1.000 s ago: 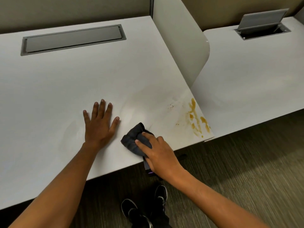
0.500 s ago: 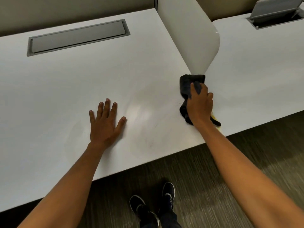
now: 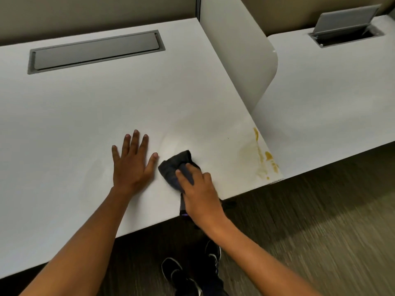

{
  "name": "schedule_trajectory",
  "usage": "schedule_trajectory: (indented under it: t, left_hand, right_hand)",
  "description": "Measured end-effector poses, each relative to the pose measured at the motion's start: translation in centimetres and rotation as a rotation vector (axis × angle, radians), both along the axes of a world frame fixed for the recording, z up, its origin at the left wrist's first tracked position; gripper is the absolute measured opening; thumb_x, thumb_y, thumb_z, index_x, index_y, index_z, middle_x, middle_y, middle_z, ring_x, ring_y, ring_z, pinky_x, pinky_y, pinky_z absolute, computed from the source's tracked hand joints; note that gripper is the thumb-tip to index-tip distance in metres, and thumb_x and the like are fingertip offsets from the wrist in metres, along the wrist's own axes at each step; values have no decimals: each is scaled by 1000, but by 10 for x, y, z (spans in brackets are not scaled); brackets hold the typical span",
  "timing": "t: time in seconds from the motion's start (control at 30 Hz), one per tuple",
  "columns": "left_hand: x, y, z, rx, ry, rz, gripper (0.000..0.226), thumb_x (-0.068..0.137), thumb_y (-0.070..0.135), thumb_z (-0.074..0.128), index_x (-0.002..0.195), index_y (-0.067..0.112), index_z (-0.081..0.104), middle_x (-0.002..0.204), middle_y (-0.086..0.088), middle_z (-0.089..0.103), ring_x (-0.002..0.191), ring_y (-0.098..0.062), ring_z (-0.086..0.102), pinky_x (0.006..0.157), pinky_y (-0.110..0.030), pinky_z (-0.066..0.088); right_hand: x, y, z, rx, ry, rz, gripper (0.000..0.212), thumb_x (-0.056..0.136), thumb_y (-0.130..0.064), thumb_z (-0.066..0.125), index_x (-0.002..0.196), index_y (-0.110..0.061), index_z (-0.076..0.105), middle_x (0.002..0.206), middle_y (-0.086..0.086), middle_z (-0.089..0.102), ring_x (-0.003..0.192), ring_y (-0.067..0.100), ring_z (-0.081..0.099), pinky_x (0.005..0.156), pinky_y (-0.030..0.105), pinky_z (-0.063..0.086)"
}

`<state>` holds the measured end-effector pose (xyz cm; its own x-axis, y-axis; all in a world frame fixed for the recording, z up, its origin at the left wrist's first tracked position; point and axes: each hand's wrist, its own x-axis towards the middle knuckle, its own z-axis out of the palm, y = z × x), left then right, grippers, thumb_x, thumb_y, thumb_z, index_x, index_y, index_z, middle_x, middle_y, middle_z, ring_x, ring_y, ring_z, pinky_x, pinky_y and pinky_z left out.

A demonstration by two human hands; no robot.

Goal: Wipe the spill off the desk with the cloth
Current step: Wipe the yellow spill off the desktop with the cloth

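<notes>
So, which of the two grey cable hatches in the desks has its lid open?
The hatch on the neighbouring desk, beyond the white divider, is open: its lid is tilted up. The long hatch on the desk being wiped lies shut, flush with the top.

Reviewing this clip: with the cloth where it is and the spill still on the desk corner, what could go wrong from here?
1. The yellow-brown spill sits right at the desk corner; a stroke outward could push it over the edge onto the floor.
2. It looks partly smeared, so the bunched dark cloth under the right hand may spread it thinner rather than lift it.
3. Part of the cloth hangs off the front edge and could drag residue along it.
</notes>
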<state>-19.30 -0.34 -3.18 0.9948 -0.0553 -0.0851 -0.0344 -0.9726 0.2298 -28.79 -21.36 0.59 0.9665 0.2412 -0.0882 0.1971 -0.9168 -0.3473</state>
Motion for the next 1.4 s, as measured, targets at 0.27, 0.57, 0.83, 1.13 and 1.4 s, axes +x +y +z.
schedule_trajectory:
  t: [0.27, 0.57, 0.83, 1.13, 1.4]
  left_hand:
    - [-3, 2, 1, 2, 0, -4, 76, 97, 66, 10, 162, 28, 8, 171, 3, -5, 157, -19, -8, 124, -56, -3]
    - [-2, 0, 3, 5, 6, 1, 76, 97, 66, 11, 162, 28, 11, 171, 3, -3, 157, -18, -8, 124, -56, -3]
    - [-1, 0, 1, -1, -3, 1, 75, 97, 67, 13, 162, 28, 12, 171, 3, -2, 157, -19, -7, 124, -57, -3]
    - [0, 0, 2, 7, 9, 1, 73, 98, 62, 14, 162, 27, 11, 171, 2, -2, 157, -21, -6, 124, -58, -2]
    - [-1, 2, 6, -36, -3, -21, 67, 99, 48, 9, 162, 24, 13, 171, -1, 0, 158, -22, -5, 124, -57, -3]
  right_hand:
    - [-28, -7, 4, -91, -58, 6, 75, 70, -21, 84, 139, -27, 53, 142, 10, 52, 88, 26, 58, 63, 32, 49]
    - [89, -75, 5, -202, -132, -309, 59, 96, -16, 50, 151, -28, 34, 156, 11, 30, 105, 37, 48, 77, 40, 41]
    - [106, -133, -9, -124, -121, -629, 57, 100, -19, 49, 153, -26, 28, 159, 11, 22, 116, 38, 40, 93, 41, 41]
    - [101, -48, -1, 16, -120, -445, 59, 97, -7, 46, 152, -19, 28, 158, 16, 21, 120, 39, 39, 97, 41, 43]
    - [-6, 40, 2, 57, 3, -78, 88, 72, -10, 81, 148, -17, 39, 154, 19, 35, 106, 39, 53, 81, 40, 51]
